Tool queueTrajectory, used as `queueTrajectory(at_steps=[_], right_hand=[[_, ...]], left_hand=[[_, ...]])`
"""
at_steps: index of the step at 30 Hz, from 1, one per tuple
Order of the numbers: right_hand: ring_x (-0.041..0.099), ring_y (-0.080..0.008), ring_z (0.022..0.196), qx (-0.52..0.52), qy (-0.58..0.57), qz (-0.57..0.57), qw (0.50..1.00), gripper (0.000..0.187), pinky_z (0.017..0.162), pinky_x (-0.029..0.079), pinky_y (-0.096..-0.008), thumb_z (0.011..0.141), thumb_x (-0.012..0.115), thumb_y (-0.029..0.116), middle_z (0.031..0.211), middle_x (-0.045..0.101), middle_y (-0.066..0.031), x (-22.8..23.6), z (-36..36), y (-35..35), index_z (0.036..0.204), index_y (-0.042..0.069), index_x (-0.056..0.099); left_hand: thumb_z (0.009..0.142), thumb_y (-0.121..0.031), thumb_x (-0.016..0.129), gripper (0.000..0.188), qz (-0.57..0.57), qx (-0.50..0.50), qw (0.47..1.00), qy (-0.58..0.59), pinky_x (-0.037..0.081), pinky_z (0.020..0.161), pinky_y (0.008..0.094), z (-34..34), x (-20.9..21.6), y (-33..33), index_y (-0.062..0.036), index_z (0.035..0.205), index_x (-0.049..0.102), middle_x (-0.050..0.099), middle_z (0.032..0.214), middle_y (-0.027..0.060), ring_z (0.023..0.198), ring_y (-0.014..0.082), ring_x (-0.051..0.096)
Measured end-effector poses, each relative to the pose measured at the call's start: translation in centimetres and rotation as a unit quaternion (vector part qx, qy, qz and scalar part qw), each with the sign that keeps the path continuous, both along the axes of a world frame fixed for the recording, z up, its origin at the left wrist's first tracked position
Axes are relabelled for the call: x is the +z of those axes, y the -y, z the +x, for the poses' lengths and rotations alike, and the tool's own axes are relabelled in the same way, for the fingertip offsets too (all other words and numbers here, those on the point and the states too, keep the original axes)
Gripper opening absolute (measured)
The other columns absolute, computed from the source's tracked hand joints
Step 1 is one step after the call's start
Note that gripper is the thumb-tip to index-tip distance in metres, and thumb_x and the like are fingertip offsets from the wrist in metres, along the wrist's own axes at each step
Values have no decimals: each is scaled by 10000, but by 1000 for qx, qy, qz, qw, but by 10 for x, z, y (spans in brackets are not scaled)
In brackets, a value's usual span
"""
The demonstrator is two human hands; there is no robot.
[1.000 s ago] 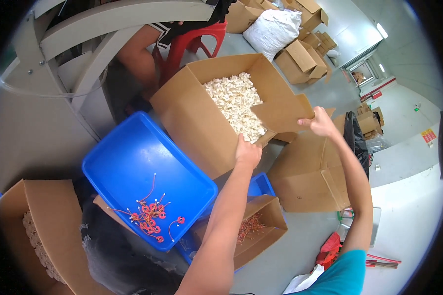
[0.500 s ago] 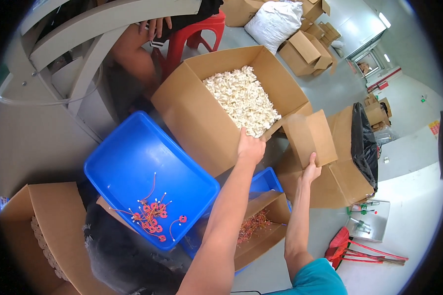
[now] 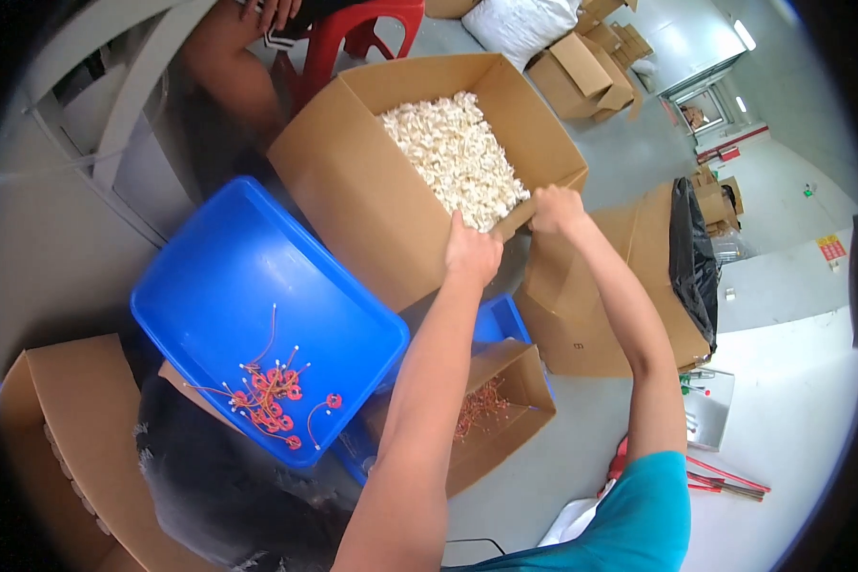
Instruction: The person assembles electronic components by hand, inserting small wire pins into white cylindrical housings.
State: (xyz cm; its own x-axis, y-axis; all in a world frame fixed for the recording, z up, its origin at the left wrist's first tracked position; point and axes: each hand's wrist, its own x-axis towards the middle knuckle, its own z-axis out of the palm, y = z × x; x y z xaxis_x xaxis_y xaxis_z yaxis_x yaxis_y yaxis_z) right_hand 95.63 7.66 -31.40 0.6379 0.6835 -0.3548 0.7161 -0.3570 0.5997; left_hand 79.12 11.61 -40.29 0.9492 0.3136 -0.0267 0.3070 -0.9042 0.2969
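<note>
A large cardboard box (image 3: 353, 181) holds a heap of small white pieces (image 3: 458, 157), too small to identify. My left hand (image 3: 472, 253) is closed on the box's near rim, with the thumb over the edge. My right hand (image 3: 555, 208) grips the same side near its right corner, fingers curled over the cardboard. Between the two hands runs a short stretch of this edge. Left of my left forearm, a blue plastic tray (image 3: 248, 257) sits tilted, with several red rings on thin wires (image 3: 272, 400) gathered at its near end.
Below my forearms stands an open carton (image 3: 505, 429) of red wire pieces, beside a blue bin (image 3: 500, 319). A tall carton with a black liner (image 3: 694, 257) stands right. Another carton (image 3: 95, 400) is at lower left. A person sits by a red stool (image 3: 353, 38) at the back.
My right hand has moved up and left from a raised cardboard panel to the box's edge. That panel no longer stands up. The view has shifted slightly, and my left hand stays on the rim.
</note>
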Motion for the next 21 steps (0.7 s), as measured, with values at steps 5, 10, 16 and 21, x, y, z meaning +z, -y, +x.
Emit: queueTrajectory(at_steps=[5,10,16,21], right_hand=[[659,-296,1096,-103,9,5,995,411,898,544,-403,752,687,271,1134,694,-154,0,-6,-21,1101,55,704],[661,-315,1082,-140,20,76,987,406,894,543,-408,773,657,303,1123,694,-175,-12,-5,-8,1073,36,713],[663,-408,971,-70,-79,153,982,358,837,543,-483,851,595,295,1015,679,-266,-37,12,47,944,-35,697],[646,-469,740,-67,-65,362,928,428,706,510,-536,898,607,338,746,629,-303,-78,11,104,737,-52,674]], left_hand=[[941,-192,443,372,-11,-8,1000,0,240,1091,551,3,0,-1,-182,1278,599,738,984,54,937,222,702],[948,-190,444,358,-11,-4,1000,-1,227,1107,550,0,3,-2,-194,1265,610,736,997,61,940,225,702],[953,-203,450,345,-21,-17,999,-25,212,1118,556,-2,8,-4,-203,1252,621,730,1031,56,994,225,689],[959,-240,464,296,-21,-34,998,-39,199,1123,561,4,7,0,-209,1160,680,726,1057,46,1033,223,677]])
